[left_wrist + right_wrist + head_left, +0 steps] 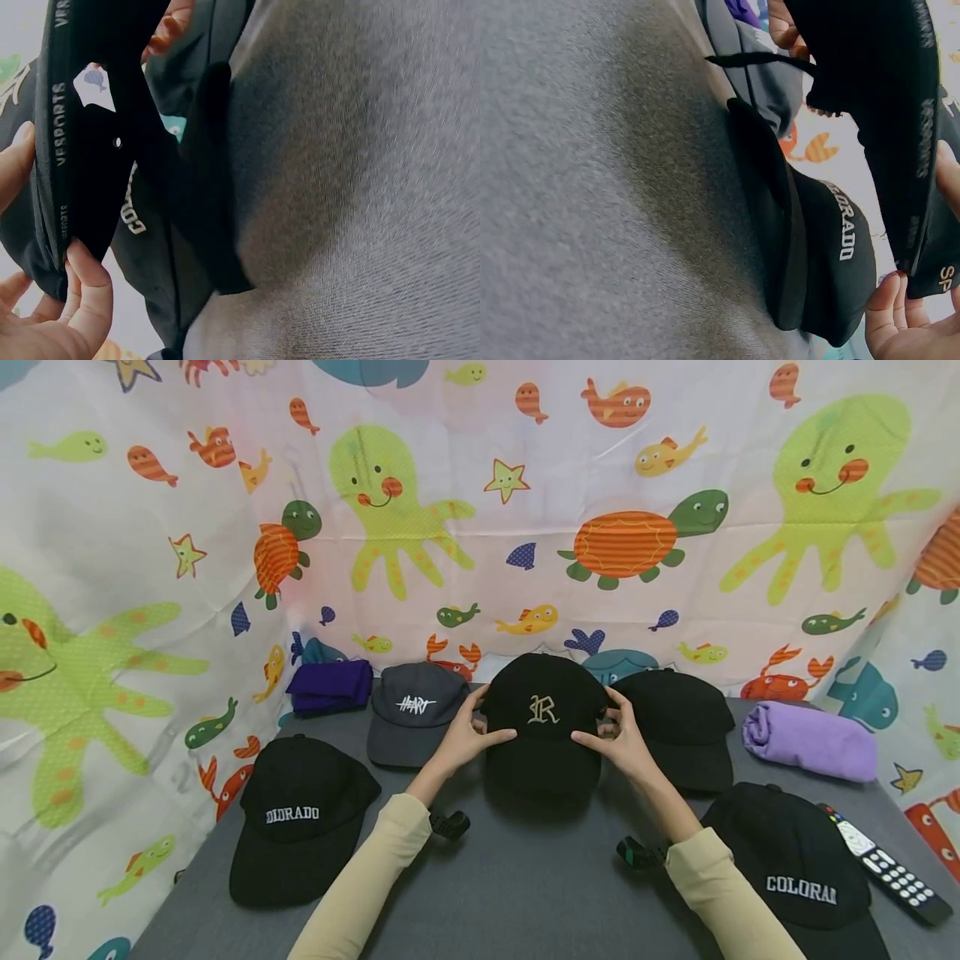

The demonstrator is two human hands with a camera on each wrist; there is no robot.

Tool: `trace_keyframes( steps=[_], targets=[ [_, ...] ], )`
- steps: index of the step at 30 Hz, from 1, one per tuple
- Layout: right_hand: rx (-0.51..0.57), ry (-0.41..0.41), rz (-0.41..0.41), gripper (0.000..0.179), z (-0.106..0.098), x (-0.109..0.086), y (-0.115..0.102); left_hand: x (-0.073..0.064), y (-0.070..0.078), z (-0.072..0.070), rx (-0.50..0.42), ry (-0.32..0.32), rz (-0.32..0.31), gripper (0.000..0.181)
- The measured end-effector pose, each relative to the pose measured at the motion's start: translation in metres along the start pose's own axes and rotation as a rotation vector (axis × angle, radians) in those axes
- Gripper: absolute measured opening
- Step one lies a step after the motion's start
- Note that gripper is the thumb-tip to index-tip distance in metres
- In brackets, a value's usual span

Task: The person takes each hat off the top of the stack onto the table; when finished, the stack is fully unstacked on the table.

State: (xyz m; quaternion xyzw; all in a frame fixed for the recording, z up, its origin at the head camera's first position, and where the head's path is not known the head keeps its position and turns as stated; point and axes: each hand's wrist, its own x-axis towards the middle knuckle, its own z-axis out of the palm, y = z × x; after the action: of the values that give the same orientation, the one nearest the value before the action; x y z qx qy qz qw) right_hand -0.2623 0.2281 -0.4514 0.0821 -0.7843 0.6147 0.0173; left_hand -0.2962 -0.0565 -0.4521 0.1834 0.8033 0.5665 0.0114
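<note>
Between my two hands is a black baseball cap (pixel 543 685) with a gold R-like letter on its front, brim toward me. My left hand (pixel 467 735) pinches one side, thumb at the front and fingers behind; my right hand (pixel 622 739) grips the opposite side likewise. The left wrist view shows the cap's inner band (pixel 56 150) with printed lettering and its back strap (pixel 187 217) hanging loose. From the right wrist, the cap's underside (pixel 885 112) is seen above the table. Behind it stand a dark grey cap (pixel 412 706) reading HEART and a plain black cap (pixel 675 722).
A black lettered cap (pixel 300 777) lies on the left, another black lettered cap (pixel 787 843) on the right beside a remote control (pixel 892 868). Folded dark purple cloth (pixel 330 685) and rolled lilac cloth (pixel 810 739) lie at the back of the grey table (pixel 525 893), before a patterned curtain (pixel 465 460).
</note>
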Motion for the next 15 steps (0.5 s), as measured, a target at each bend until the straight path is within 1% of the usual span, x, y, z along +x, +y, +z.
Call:
trace_keyframes(
  steps=[4, 9, 15],
  targets=[
    [-0.016, -0.007, -0.007, 0.093, 0.002, -0.004, -0.001, -0.006, 0.004, -0.002, -0.009, 0.01, -0.001, 0.089],
    [0.027, -0.022, -0.013, 0.094, 0.006, -0.011, -0.007, -0.016, 0.009, -0.004, -0.015, 0.019, -0.003, 0.088],
    [0.066, -0.021, -0.031, 0.089, 0.013, -0.019, -0.014, -0.028, 0.012, -0.008, -0.008, 0.028, -0.005, 0.086]
  ],
)
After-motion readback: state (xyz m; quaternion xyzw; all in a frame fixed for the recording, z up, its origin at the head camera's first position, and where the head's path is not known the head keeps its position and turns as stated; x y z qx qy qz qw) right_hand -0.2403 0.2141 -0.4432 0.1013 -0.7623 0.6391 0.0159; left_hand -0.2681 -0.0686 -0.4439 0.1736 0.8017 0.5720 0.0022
